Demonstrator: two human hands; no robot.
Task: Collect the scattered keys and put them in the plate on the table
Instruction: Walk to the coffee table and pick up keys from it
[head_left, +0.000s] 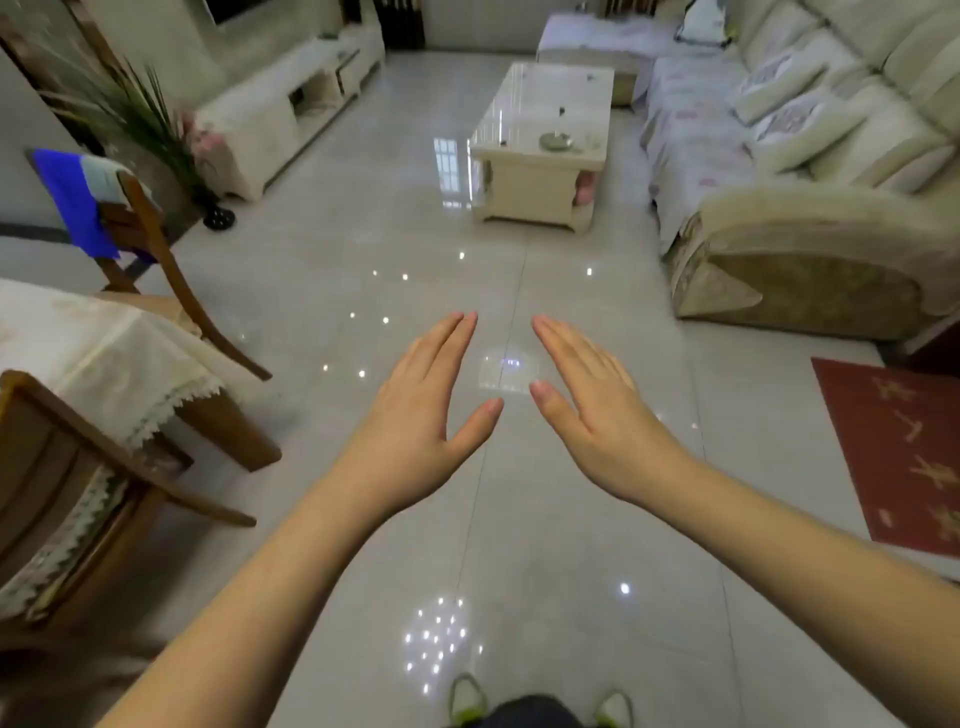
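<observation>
My left hand (426, 400) and my right hand (587, 400) are stretched out flat in front of me over the tiled floor, palms down, fingers straight, holding nothing. Far ahead stands a cream coffee table (524, 156) with a glossy top. A small grey plate (555, 141) sits near its front edge. A few tiny dark specks lie on the tabletop, such as one speck (561, 110); they are too small to tell whether they are keys. Both hands are well short of the table.
A cream sofa (810, 171) runs along the right. A low TV cabinet (291, 109) and a potted plant (150, 130) stand at the left. Wooden chairs (150, 244) and a cloth-covered dining table (78, 343) are near left. A red mat (904, 452) lies at right.
</observation>
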